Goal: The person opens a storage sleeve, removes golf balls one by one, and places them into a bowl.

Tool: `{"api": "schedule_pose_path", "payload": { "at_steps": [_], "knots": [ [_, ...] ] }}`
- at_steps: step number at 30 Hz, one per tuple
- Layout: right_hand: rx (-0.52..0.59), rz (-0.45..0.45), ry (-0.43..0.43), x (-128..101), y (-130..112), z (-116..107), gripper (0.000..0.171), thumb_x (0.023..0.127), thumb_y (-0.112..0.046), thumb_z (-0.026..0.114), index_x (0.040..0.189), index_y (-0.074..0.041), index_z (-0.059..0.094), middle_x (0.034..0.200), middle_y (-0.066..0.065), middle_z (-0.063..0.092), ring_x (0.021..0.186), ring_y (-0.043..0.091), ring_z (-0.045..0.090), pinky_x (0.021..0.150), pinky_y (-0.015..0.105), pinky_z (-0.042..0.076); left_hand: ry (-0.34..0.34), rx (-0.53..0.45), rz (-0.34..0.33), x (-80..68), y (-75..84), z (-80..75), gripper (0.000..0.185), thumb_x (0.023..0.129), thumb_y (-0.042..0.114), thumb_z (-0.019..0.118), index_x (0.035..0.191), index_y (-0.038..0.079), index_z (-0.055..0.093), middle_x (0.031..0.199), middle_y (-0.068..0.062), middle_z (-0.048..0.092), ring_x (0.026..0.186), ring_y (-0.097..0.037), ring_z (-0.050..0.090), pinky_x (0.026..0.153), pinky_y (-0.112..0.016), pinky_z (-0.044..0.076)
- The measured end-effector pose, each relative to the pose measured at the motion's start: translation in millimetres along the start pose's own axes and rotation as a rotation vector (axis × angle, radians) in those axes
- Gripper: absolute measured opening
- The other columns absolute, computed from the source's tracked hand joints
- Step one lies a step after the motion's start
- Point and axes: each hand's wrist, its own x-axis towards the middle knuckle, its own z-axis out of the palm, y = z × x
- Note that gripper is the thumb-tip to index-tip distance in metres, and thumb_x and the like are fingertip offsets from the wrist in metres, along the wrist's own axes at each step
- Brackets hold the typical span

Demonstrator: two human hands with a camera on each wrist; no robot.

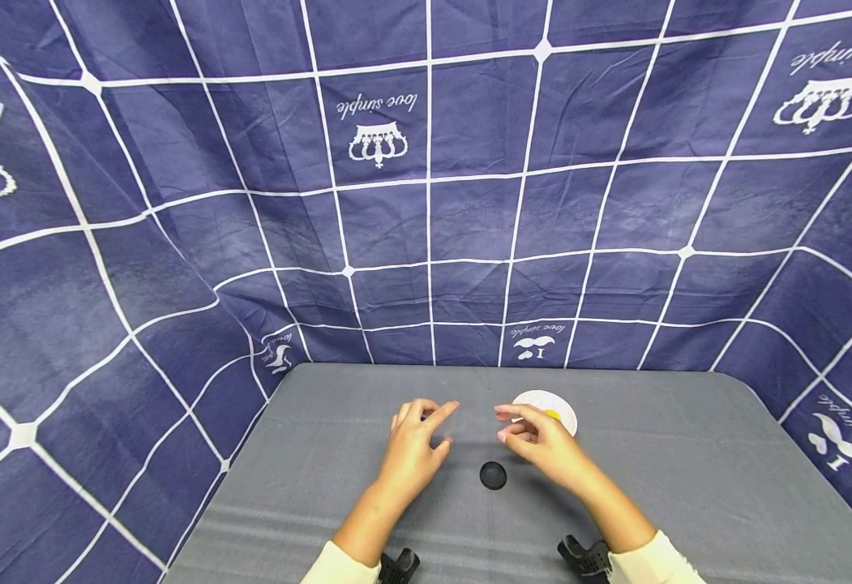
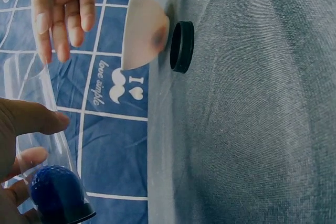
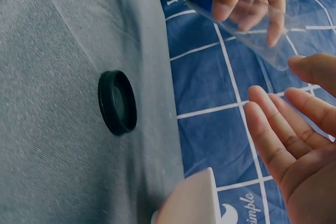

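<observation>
Tube (image 2: 44, 150), clear with a blue ball inside, pinched by the left hand (image 1: 414, 446) above the cap (image 1: 493, 475); right hand (image 1: 542, 442) hovers released beside it.

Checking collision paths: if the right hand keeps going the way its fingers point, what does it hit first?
The right hand points its fingers toward the left hand, which holds a clear tube with a blue ball inside. The tube's open end looks first in line, though depth is hard to judge.
</observation>
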Motion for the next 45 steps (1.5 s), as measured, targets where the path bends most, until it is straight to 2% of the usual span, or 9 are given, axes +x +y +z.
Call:
{"api": "schedule_pose_path", "payload": {
  "at_steps": [6,13,22,27,34,37,41,45],
  "knots": [
    [0.036,-0.010,-0.013,-3,2,5,0.040,0.093,-0.007,0.071,0.131,0.001,0.061,0.123,0.023,0.067,0.097,0.005,0.070,0.081,0.021,0.058,-0.005,0.051,0.044,-1.8,-0.8,1.5,0.060,0.069,0.012,0.090,0.124,0.027,0.072,0.107,0.000,0.063,0.101,-0.023,0.058,0.090,-0.042,0.045],
    [0.079,0.025,-0.028,-7,5,11,0.043,0.094,-0.011,0.071,0.134,0.000,0.059,0.126,0.025,0.066,0.098,0.004,0.070,0.083,0.020,0.057,-0.025,0.112,0.073,-1.9,0.1,1.5,0.061,0.069,0.013,0.090,0.124,0.029,0.072,0.109,0.000,0.063,0.104,-0.023,0.058,0.093,-0.043,0.045],
    [0.229,0.090,-0.056,-10,6,20,0.048,0.095,-0.010,0.069,0.138,0.006,0.053,0.132,0.037,0.057,0.104,0.005,0.071,0.087,0.018,0.056,-0.036,0.143,0.130,-2.7,2.1,1.0,0.062,0.067,0.008,0.088,0.123,0.029,0.072,0.110,-0.004,0.064,0.105,-0.023,0.057,0.095,-0.044,0.044],
    [0.271,0.118,-0.032,-10,6,23,0.048,0.094,-0.008,0.069,0.137,0.008,0.053,0.133,0.040,0.054,0.103,0.007,0.071,0.087,0.022,0.058,-0.049,0.153,0.135,-2.6,3.3,0.6,0.062,0.068,0.007,0.087,0.124,0.029,0.072,0.111,-0.004,0.064,0.107,-0.024,0.057,0.097,-0.045,0.043],
    [0.278,0.141,-0.004,-10,9,28,0.045,0.096,-0.009,0.067,0.135,0.008,0.054,0.131,0.038,0.056,0.098,0.005,0.071,0.087,0.034,0.060,-0.083,0.207,0.142,-2.5,4.6,1.2,0.065,0.068,0.006,0.086,0.125,0.032,0.070,0.113,-0.004,0.064,0.110,-0.024,0.057,0.100,-0.044,0.042],
    [0.300,0.152,-0.003,-10,11,31,0.046,0.096,-0.010,0.067,0.135,0.008,0.054,0.131,0.037,0.057,0.098,0.006,0.071,0.087,0.033,0.061,-0.085,0.218,0.147,-2.7,4.5,1.5,0.066,0.066,0.006,0.086,0.125,0.031,0.071,0.113,-0.004,0.064,0.110,-0.024,0.057,0.100,-0.044,0.042],
    [0.356,0.148,-0.013,-11,13,32,0.048,0.097,-0.008,0.064,0.137,0.014,0.049,0.131,0.040,0.054,0.099,0.007,0.071,0.085,0.030,0.060,-0.079,0.237,0.161,-2.7,4.1,1.5,0.066,0.066,0.005,0.085,0.124,0.032,0.071,0.113,-0.003,0.063,0.110,-0.024,0.057,0.100,-0.044,0.042],
    [0.403,0.150,-0.029,-12,14,33,0.048,0.098,-0.005,0.061,0.138,0.016,0.045,0.132,0.042,0.051,0.100,0.009,0.071,0.087,0.032,0.061,-0.064,0.263,0.179,-3.1,4.2,1.6,0.066,0.065,0.004,0.084,0.123,0.033,0.071,0.112,-0.002,0.063,0.110,-0.024,0.057,0.100,-0.044,0.042]
  ]
}}
